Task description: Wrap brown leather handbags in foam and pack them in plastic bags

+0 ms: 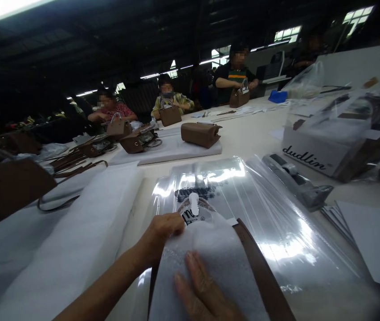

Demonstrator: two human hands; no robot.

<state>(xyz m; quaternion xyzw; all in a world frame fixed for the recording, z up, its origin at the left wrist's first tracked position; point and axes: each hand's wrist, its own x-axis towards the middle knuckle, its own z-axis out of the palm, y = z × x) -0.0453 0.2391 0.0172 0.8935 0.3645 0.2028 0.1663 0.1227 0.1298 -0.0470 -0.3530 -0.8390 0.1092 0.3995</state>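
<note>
Nearest at 6 o'clock, right hand lies flat, fingers released, on white foam wrap with a brown strap; left hand pinches the wrap's top edge at 11 o'clock, over clear plastic bags on the table

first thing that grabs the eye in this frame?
Dead centre at the bottom: the left hand pinches the top edge of a white foam wrap while the right hand lies flat on it, brown straps flanking it, all on glossy clear plastic bags. Beyond, a brown handbag lies on a foam sheet, and at right a white box reads "dudlin".
</note>
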